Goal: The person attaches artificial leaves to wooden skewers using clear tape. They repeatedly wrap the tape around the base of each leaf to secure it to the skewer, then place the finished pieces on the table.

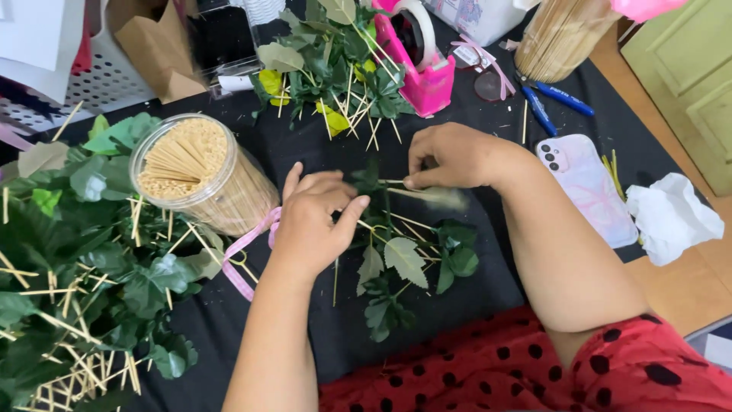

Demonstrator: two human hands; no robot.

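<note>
Sprig in hand: a small green leaf sprig (375, 181) lies between both hands on the black cloth (320, 336), touching a thin wooden stick (408, 192) that runs toward the right hand.
Right hand (450, 156): fingertips pinched on the end of the stick and the sprig's stem; part of the stick is blurred, so whether tape is on it cannot be told.
Left hand (313, 221): fingers loosely curled, tips touching the sprig and stick from the other side, steadying rather than clenching.
Still loose: several leaf sprigs (404, 263) lie just below the hands with bare sticks among them, seemingly not yet joined.
Seemingly done: a large heap of leaves with sticks attached (76, 252) fills the left edge, and a smaller heap (335, 69) lies at the top.
Progress: judging from the heaps, much looks finished and only a few sprigs near the hands remain.
Supplies: a clear jar of sticks (194, 172) lies tilted just left of the left hand, a pink ribbon (248, 248) beside it; a pink tape dispenser (419, 57) sits beyond the hands.
Further out: a phone (587, 187), blue pens (549, 103) and crumpled white tissue (671, 214) lie to the right.
</note>
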